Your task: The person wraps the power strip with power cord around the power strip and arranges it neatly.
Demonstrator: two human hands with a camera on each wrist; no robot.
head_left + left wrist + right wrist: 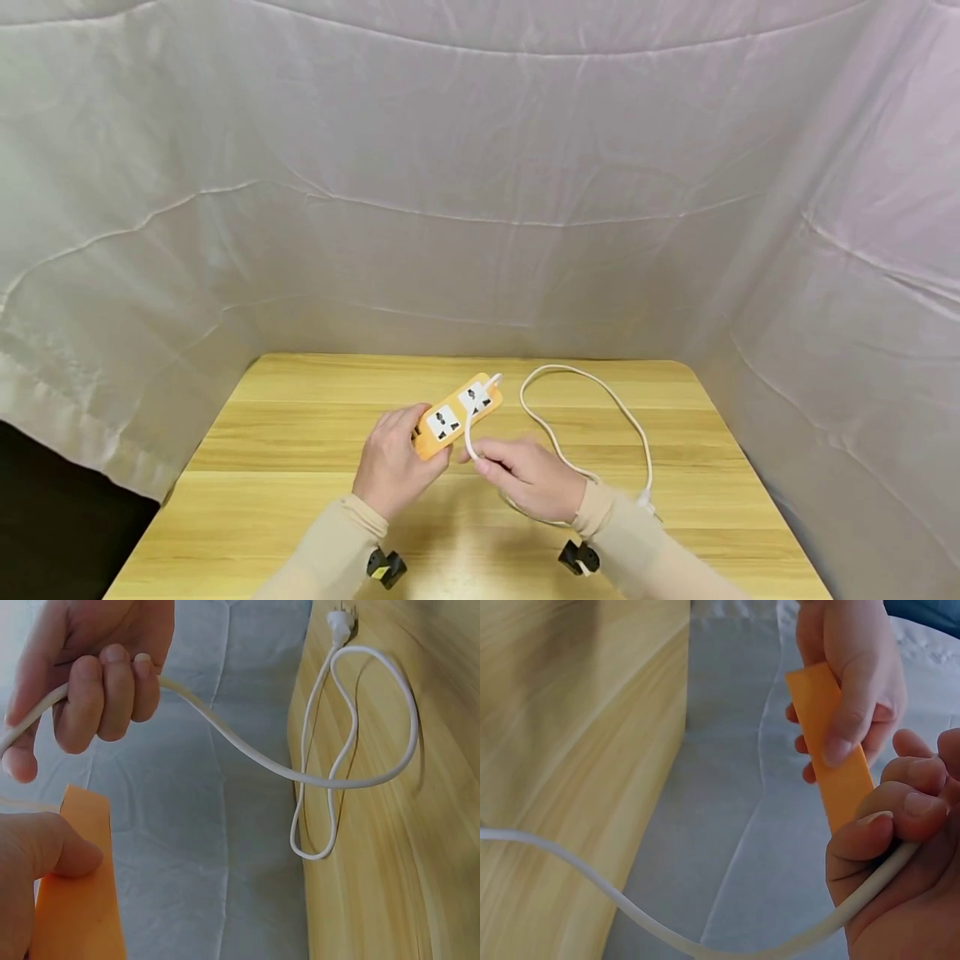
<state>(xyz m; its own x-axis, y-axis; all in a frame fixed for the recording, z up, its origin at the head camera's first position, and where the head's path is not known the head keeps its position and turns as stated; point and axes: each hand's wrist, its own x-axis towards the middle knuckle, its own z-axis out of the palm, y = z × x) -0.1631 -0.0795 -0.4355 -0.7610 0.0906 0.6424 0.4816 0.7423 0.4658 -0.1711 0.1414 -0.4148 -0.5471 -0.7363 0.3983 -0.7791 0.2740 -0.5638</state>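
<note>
My left hand (397, 461) grips an orange power strip (431, 447) with white socket panels, thumb along its near edge. In the right wrist view the strip's plain orange side (829, 727) shows under that thumb. A white cord (468, 433) leaves the strip's far end and curves down to my right hand (531, 477). In the left wrist view, the fingers (116, 697) of my right hand curl round the cord. Beyond that hand, the cord loops over the table and ends in a white plug (341, 626) with metal prongs.
Under the hands is a light wooden table (300, 433). Grey fabric (465, 192) hangs behind it and along both sides. The far loop of cord lies on the right half of the table, with the plug near my right sleeve (645, 542).
</note>
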